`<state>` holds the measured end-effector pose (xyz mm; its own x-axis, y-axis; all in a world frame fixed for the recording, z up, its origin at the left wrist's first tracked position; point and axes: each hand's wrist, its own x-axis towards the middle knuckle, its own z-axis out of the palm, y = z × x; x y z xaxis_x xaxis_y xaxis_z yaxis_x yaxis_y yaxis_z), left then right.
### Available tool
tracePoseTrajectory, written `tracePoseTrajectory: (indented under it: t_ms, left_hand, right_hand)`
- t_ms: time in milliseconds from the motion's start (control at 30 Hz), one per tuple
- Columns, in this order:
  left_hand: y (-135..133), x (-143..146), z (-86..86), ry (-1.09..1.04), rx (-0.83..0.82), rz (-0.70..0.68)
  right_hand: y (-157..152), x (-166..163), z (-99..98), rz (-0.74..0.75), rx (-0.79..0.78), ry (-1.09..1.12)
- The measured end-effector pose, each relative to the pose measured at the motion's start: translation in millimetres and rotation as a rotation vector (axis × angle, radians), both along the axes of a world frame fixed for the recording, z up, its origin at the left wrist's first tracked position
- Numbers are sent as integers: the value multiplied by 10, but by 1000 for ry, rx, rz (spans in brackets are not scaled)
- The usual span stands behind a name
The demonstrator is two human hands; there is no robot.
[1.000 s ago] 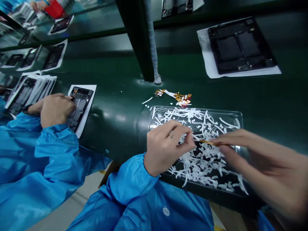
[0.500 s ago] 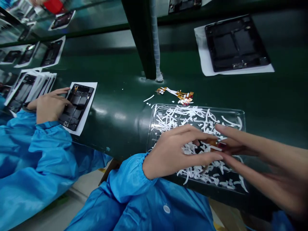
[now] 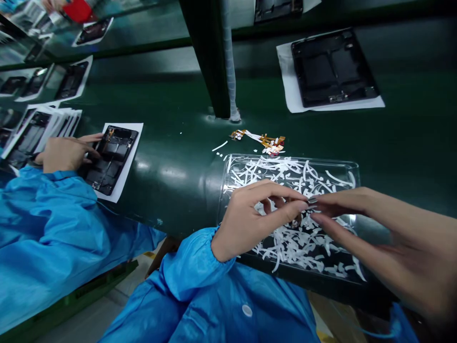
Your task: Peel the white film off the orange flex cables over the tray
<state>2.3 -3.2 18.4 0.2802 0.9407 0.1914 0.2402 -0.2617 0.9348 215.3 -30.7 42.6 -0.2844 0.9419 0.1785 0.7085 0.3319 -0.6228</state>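
Note:
My left hand (image 3: 250,219) and my right hand (image 3: 378,238) meet over a clear plastic tray (image 3: 352,167) full of white paper strips (image 3: 282,171). Both hands pinch, fingertip to fingertip, at one small part that is mostly hidden between them; only a dark bit shows under the fingers. The tray lies at the near edge of the green belt (image 3: 171,124). Just beyond it sits a small pile of orange flex cables (image 3: 266,140).
A co-worker's hand (image 3: 64,153) on the left rests on a black device frame on white paper (image 3: 112,159). A stack of such frames (image 3: 39,128) lies further left. Another frame on paper (image 3: 332,69) sits far right. A dark post (image 3: 209,57) stands mid-belt.
My fingers, spread half a second ago, have closed into a pinch at the same spot. The thin orange strip seen a second ago is hidden. The co-worker's hand slid left off the frame.

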Motion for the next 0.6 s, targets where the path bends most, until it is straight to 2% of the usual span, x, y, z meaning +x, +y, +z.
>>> tracePoseTrajectory:
  t_ms: [200, 400, 600]
  left_hand:
    - [-23, -14, 23, -60, -34, -34]
    - [-26, 1, 15, 68, -18, -70]
    - [-43, 38, -45, 26, -49, -55]
  right_hand:
    - [-18, -59, -40, -9, 90, -104]
    - [18, -92, -32, -13, 227, -213]
    - [-6, -158, -130, 37, 435, -346]
